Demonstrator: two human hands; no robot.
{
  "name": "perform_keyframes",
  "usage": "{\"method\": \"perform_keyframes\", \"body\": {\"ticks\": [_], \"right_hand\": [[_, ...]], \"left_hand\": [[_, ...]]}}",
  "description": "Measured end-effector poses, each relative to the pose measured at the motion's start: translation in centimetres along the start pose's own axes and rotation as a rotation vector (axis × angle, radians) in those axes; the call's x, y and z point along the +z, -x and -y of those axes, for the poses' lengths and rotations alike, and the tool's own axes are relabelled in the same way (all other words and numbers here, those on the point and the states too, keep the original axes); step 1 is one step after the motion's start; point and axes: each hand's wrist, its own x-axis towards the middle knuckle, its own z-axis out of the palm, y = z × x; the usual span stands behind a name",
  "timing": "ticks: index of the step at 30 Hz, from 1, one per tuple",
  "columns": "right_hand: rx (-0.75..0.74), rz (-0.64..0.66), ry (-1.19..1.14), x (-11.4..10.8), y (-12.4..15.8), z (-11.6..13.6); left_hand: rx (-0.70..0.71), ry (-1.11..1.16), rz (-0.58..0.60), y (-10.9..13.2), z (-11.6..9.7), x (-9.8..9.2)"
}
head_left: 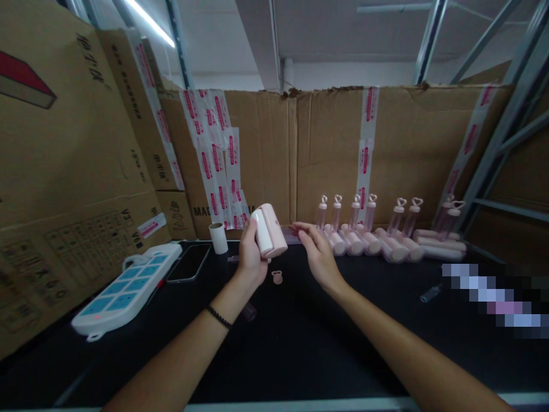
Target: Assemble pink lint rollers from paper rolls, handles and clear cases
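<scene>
My left hand [252, 254] holds a pink and white cylindrical item [270, 232], tilted, above the black table. Right of it, my right hand [316, 252] is raised with its fingers apart and nothing in them. Below the held item, a small pink heart-topped piece [277, 277] lies on the table. A clear tube [249, 311] lies partly hidden beside my left forearm. Along the back right stands a row of similar pink cylinders [354, 243], with upright clear pink tubes [397, 219] topped by heart-shaped loops behind them.
On the left are a white power strip [124, 292], a phone [189, 263] and a white roll [218, 238]. Cardboard walls [330, 143] enclose the back and left. A small clear piece [430, 293] lies at the right, near a pixelated patch.
</scene>
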Motion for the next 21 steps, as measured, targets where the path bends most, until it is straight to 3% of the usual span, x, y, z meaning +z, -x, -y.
{"method": "perform_keyframes", "body": {"ticks": [3, 6, 10, 17, 21], "right_hand": [[0.036, 0.159, 0.278, -0.3, 0.1, -1.0], [0.011, 0.349, 0.495, 0.2, 1.0, -1.1], [-0.046, 0.518, 0.609, 1.9, 2.4, 0.6], [-0.045, 0.665, 0.827, 6.5, 5.8, 3.3], [-0.023, 0.693, 0.822, 6.6, 5.7, 3.1]], "left_hand": [[-0.112, 0.122, -0.015, -0.6, -1.3, -0.4], [-0.08, 0.197, -0.068, -1.2, -2.2, -1.0], [0.0, 0.253, -0.087, -2.1, -2.9, -1.8], [0.038, 0.277, -0.14, -2.8, -3.3, -2.7], [0.032, 0.275, -0.167, -3.1, -3.2, -3.0]]}}
